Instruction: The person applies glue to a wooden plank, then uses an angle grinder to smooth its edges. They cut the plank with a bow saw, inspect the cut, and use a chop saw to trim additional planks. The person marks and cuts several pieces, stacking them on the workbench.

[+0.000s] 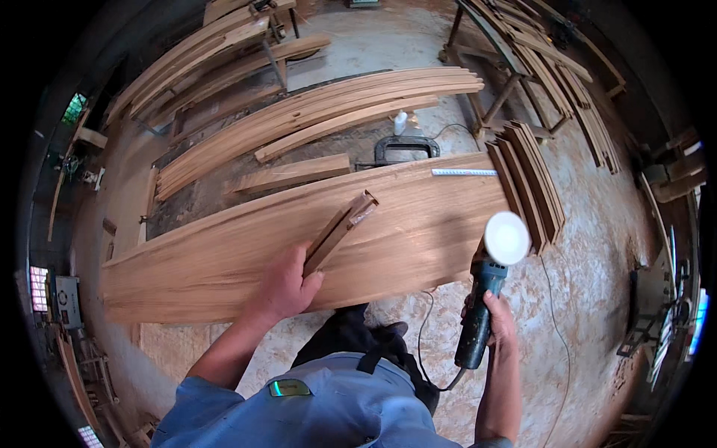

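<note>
- Much pale floor [590,313], mottled reddish brown, spread around and below the work.
- Dark-topped desk [190,209], loaded with timber.
- Broad pale-brown board [187,276], laid flat from left to right in front of the body, along the near side of the desk.
- Long planks [314,112], gathered side by side beyond the board, with a shorter plank [299,173] lying between.
- Brown strips [526,187], stacked just beside the right end of the board.
- Dark blue-green power tool [472,332], held upright near the board's near right corner, close to the strips; right hand [502,317] wrapped around its body, white round pad [506,237] at the top, black cord trailing from the bottom.
- Short brown wooden piece [340,230], slanting away to the right over the board, left hand [287,280] closed on its near end; contact with the board impossible to tell. Both hands well apart.
- Dark C-shaped clamp [407,148], at the board's far edge.
- Pale measuring strip [463,172], flat on the board near its far right corner.
- White bottle [401,123], just behind the clamp.
</note>
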